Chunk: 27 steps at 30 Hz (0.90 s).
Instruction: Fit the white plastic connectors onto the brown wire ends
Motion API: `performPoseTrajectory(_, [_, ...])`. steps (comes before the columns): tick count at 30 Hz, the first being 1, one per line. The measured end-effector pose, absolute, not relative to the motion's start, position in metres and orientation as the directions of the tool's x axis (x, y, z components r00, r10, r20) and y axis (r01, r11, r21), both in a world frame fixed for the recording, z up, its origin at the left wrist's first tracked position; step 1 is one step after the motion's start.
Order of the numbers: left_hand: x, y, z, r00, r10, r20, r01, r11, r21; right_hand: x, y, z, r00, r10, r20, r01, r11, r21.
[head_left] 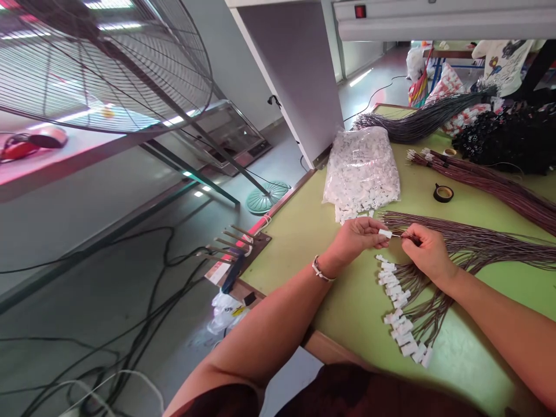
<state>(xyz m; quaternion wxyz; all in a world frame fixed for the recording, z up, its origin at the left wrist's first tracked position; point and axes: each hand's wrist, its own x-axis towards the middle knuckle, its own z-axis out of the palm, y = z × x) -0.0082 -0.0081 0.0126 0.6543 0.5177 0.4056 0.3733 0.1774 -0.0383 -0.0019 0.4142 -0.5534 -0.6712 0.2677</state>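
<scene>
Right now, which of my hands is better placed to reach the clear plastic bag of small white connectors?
Probably your left hand: it is nearer the clear plastic bag, though it pinches a small white connector. Your right hand, holding a thin dark wire, is farther off.

The worktop (pixel 295 246) is green, edged in brown; a clear bag (pixel 360 147) sits on it, white pieces (pixel 354 212) spilling from its mouth; from here I see brown wires (pixel 482 234) laid across the middle, and nearer the front a curved row of white connectors (pixel 403 327); farther back lie a black tape roll (pixel 442 200), a reddish-brown bundle (pixel 495 182), a grey wire bundle (pixel 403 126) and a black heap (pixel 508 139).
</scene>
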Motion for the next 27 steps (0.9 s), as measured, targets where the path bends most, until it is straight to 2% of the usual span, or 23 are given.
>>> performPoseTrajectory(7, [0.002, -0.013, 0.005, 0.383, 0.917, -0.114, 0.032, 0.11, 0.993, 0.177, -0.036, -0.008, -0.176, 0.942, 0.284, 0.596, 0.332, -0.731])
performPoseTrajectory(11, [0.005, -0.015, 0.005, 0.415, 0.903, -0.108, 0.051, 0.095, 0.994, 0.178, -0.035, -0.005, -0.23, 0.944, 0.237, 0.578, 0.329, -0.747])
performPoseTrajectory(17, [0.001, -0.01, 0.001, 0.457, 0.877, -0.149, -0.038, 0.187, 0.982, 0.18, -0.035, -0.002, -0.184, 0.968, 0.17, 0.519, 0.243, -0.819])
performPoseTrajectory(27, [0.008, -0.016, -0.004, 0.442, 0.886, -0.136, -0.011, 0.157, 0.987, 0.176, -0.035, -0.007, -0.192, 0.95, 0.247, 0.62, 0.312, -0.72])
